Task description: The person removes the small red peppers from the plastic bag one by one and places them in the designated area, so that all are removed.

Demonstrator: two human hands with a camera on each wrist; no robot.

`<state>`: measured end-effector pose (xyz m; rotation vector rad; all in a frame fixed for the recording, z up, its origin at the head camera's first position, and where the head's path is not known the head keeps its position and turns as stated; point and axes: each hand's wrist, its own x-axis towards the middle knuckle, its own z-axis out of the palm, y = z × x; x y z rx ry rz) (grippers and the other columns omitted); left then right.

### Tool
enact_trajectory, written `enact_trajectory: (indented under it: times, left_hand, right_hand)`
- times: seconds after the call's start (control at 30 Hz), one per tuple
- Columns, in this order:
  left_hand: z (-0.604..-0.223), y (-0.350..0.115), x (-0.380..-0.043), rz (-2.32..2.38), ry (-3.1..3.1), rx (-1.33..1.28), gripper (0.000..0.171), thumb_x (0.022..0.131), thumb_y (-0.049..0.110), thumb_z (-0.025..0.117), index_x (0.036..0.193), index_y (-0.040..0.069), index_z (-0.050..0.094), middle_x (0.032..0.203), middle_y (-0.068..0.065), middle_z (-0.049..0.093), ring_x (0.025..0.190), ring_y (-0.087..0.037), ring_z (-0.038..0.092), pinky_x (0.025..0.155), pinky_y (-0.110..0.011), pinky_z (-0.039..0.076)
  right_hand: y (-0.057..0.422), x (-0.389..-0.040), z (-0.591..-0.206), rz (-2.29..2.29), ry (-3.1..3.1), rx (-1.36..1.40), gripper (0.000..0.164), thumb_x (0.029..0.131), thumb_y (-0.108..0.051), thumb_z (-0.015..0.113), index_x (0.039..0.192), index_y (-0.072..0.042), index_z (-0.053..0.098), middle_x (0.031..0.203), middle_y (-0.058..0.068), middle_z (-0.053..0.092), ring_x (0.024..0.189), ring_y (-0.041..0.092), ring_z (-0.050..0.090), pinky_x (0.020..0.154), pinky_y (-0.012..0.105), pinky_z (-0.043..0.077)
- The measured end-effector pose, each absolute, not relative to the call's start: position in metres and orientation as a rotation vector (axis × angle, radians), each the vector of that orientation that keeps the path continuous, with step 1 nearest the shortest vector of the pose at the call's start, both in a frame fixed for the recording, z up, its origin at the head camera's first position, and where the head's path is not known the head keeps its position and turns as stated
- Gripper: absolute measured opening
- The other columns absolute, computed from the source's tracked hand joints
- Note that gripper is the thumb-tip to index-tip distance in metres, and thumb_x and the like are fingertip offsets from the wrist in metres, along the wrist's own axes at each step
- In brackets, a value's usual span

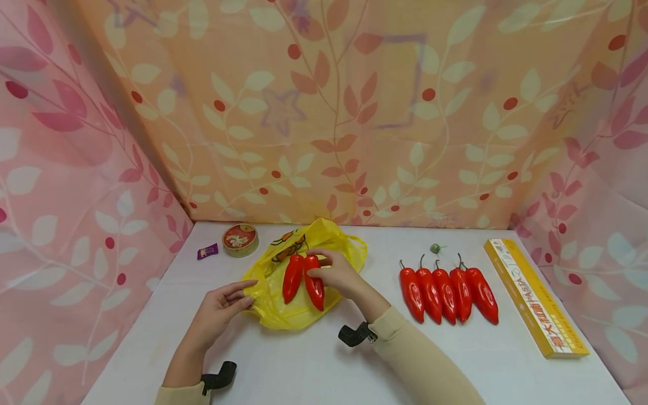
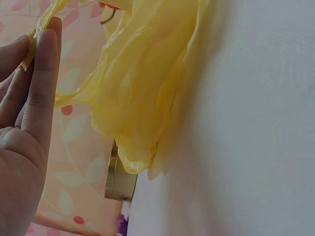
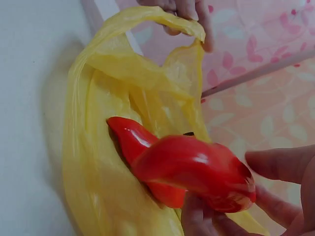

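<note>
A yellow plastic bag (image 1: pixel 270 306) lies spread on the white table, and my left hand (image 1: pixel 221 308) pinches its near left edge between thumb and fingers. In the left wrist view, the thumb and fingertips (image 2: pixel 45 44) meet on a strip of the plastic. My right hand (image 1: pixel 336 271) holds a glossy red chili pepper (image 1: pixel 315 292) by its stem end, over the bag. Beside it a second red chili pepper (image 1: pixel 292 279) rests against the yellow plastic. In the right wrist view, the held pepper (image 3: pixel 197 164) partly covers the other one (image 3: pixel 130 135).
Several red chili peppers (image 1: pixel 441 292) lie in a row to the right. Behind them is a small green item with a stem (image 1: pixel 435 247). A long yellow pasta box (image 1: pixel 536 298) lies at the right edge. A round red tin (image 1: pixel 240 240) and a purple wrapped sweet (image 1: pixel 207 251) sit back left.
</note>
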<state>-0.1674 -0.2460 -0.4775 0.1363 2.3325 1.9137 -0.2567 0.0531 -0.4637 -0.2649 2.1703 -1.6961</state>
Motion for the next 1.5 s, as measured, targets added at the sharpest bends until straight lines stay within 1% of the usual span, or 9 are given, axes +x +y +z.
enact_trajectory:
  times: [0.13, 0.37, 0.43, 0.63, 0.8, 1.03, 1.2, 1.27, 1.5]
  left_hand:
    - [-0.478, -0.246, -0.167, 1.917, 2.33, 0.136, 0.044, 0.096, 0.014, 0.07, 0.137, 0.002, 0.061, 0.111, -0.021, 0.071, 0.091, -0.016, 0.072, 0.086, -0.023, 0.059]
    - [-0.476, -0.246, -0.167, 1.904, 2.344, 0.129, 0.043, 0.096, 0.015, 0.07, 0.137, 0.003, 0.061, 0.111, -0.02, 0.071, 0.091, -0.016, 0.071, 0.086, -0.022, 0.059]
    - [-0.475, -0.246, -0.167, 1.9, 2.342, 0.12, 0.044, 0.096, 0.015, 0.07, 0.137, 0.003, 0.061, 0.111, -0.02, 0.071, 0.092, -0.016, 0.071, 0.086, -0.022, 0.059]
    - [-0.475, -0.246, -0.167, 1.896, 2.329, 0.104, 0.045, 0.095, 0.015, 0.07, 0.137, 0.003, 0.06, 0.112, -0.02, 0.071, 0.092, -0.017, 0.072, 0.087, -0.023, 0.059]
    - [-0.476, -0.246, -0.167, 1.915, 2.321, 0.116, 0.045, 0.095, 0.014, 0.07, 0.137, 0.002, 0.06, 0.112, -0.021, 0.071, 0.092, -0.017, 0.072, 0.087, -0.023, 0.059]
    - [-0.476, -0.247, -0.167, 1.916, 2.322, 0.112, 0.045, 0.095, 0.014, 0.07, 0.137, 0.002, 0.06, 0.111, -0.021, 0.071, 0.092, -0.016, 0.072, 0.086, -0.023, 0.059]
    - [-0.475, -0.247, -0.167, 1.919, 2.325, 0.115, 0.044, 0.095, 0.013, 0.07, 0.137, 0.002, 0.06, 0.111, -0.021, 0.07, 0.092, -0.016, 0.072, 0.086, -0.023, 0.059]
    - [-0.476, -0.247, -0.167, 1.92, 2.323, 0.119, 0.045, 0.095, 0.014, 0.07, 0.137, 0.002, 0.06, 0.111, -0.021, 0.07, 0.092, -0.016, 0.072, 0.086, -0.023, 0.059]
    - [-0.475, -0.246, -0.166, 1.902, 2.327, 0.092, 0.045, 0.094, 0.014, 0.071, 0.137, 0.003, 0.061, 0.112, -0.02, 0.071, 0.093, -0.016, 0.072, 0.087, -0.023, 0.059]
  right_hand:
    - [0.066, -0.248, -0.458, -1.682, 2.224, -0.282, 0.048, 0.089, -0.027, 0.078, 0.135, -0.023, 0.062, 0.128, 0.012, 0.061, 0.112, 0.028, 0.062, 0.081, 0.04, 0.063]
    - [0.092, -0.237, -0.446, -1.66, 2.401, -0.283, 0.047, 0.088, -0.034, 0.078, 0.132, -0.026, 0.065, 0.125, 0.008, 0.065, 0.113, 0.03, 0.062, 0.083, 0.047, 0.062]
    - [0.099, -0.234, -0.444, -1.644, 2.451, -0.264, 0.047, 0.088, -0.034, 0.079, 0.132, -0.027, 0.066, 0.124, 0.007, 0.066, 0.111, 0.029, 0.064, 0.081, 0.046, 0.063]
    - [0.119, -0.229, -0.441, -1.593, 2.548, -0.232, 0.048, 0.088, -0.034, 0.079, 0.133, -0.024, 0.066, 0.124, 0.007, 0.067, 0.105, 0.028, 0.068, 0.077, 0.04, 0.064]
    - [0.139, -0.225, -0.441, -1.522, 2.609, -0.166, 0.052, 0.087, -0.037, 0.079, 0.136, -0.026, 0.064, 0.125, 0.007, 0.068, 0.107, 0.028, 0.065, 0.076, 0.038, 0.063]
    - [0.172, -0.226, -0.448, -1.394, 2.702, -0.1, 0.057, 0.089, -0.042, 0.077, 0.14, -0.023, 0.06, 0.131, 0.01, 0.065, 0.112, 0.029, 0.065, 0.08, 0.04, 0.062]
    - [0.191, -0.226, -0.453, -1.33, 2.746, -0.082, 0.056, 0.089, -0.043, 0.077, 0.139, -0.024, 0.06, 0.132, 0.01, 0.064, 0.11, 0.028, 0.065, 0.076, 0.036, 0.061]
    - [0.197, -0.226, -0.456, -1.303, 2.767, -0.073, 0.056, 0.088, -0.042, 0.077, 0.139, -0.023, 0.06, 0.13, 0.011, 0.064, 0.108, 0.028, 0.065, 0.073, 0.034, 0.061]
    - [0.21, -0.229, -0.466, -1.139, 2.838, -0.075, 0.056, 0.089, -0.036, 0.078, 0.139, -0.018, 0.06, 0.11, 0.011, 0.067, 0.094, 0.026, 0.059, 0.068, 0.032, 0.057]
